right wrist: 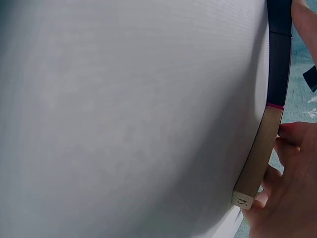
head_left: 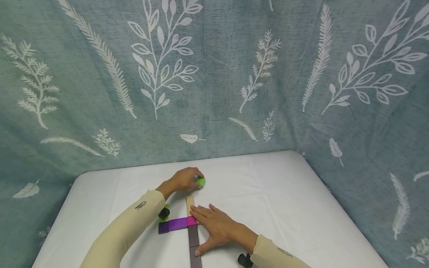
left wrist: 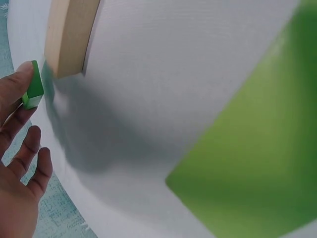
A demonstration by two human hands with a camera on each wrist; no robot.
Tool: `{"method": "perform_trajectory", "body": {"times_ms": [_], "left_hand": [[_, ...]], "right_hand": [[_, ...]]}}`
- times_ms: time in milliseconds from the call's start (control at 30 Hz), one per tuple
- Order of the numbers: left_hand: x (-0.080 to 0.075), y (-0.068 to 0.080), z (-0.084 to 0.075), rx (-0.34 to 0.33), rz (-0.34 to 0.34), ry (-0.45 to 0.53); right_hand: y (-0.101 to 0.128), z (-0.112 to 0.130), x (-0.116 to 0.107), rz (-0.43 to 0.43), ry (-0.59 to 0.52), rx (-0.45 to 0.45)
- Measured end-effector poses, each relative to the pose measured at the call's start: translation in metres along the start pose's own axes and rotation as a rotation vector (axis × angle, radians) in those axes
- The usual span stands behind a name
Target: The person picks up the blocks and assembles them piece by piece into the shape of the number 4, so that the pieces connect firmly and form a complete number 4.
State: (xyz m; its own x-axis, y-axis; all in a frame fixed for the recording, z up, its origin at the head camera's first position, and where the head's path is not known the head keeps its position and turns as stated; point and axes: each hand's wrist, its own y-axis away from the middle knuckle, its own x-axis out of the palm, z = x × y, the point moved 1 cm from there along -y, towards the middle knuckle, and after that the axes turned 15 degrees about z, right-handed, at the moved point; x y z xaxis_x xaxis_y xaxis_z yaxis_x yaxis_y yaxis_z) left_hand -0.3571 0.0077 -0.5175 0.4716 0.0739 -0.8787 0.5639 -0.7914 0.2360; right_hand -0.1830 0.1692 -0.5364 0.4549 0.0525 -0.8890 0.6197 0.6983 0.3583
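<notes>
While my left hand [head_left: 182, 179] curls over the small green block [head_left: 200, 181] at the far end of the layout, pinching it with the fingertips, my right hand [head_left: 218, 227] lies flat and spread on the white table [head_left: 285, 201], fingers straight, steadying the line of blocks. The two hands are apart, the left further from me and the right nearer.

The green block sits at the left fingertips, just beyond the far end of the tan wooden block [head_left: 190, 203]; the left wrist view shows the two very close, though I cannot tell if they touch. I judge the green piece to be light, rigid and smooth-sided, so a pinch across two opposite faces should hold it, and it could slip if squeezed at the corners.

Under and beside the right fingers, the tan block runs toward a pink block [head_left: 191, 220], and dark purple-grey blocks [head_left: 193, 242] continue toward me. A bright purple block [head_left: 178, 223] and a dark purple one [head_left: 163, 227] branch off to the left, forming a cross. A patterned teal cloth [head_left: 214, 74] hangs behind.
</notes>
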Motion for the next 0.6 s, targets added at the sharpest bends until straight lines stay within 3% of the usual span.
{"method": "perform_trajectory", "body": {"times_ms": [333, 600], "left_hand": [[-0.005, 0.011, 0.007, -0.006, -0.025, 0.001], [-0.008, 0.023, 0.014, -0.073, -0.021, 0.066]], "right_hand": [[-0.001, 0.0, 0.0, -0.009, -0.01, -0.007], [-0.003, 0.001, 0.0, 0.003, -0.028, 0.002]]}}
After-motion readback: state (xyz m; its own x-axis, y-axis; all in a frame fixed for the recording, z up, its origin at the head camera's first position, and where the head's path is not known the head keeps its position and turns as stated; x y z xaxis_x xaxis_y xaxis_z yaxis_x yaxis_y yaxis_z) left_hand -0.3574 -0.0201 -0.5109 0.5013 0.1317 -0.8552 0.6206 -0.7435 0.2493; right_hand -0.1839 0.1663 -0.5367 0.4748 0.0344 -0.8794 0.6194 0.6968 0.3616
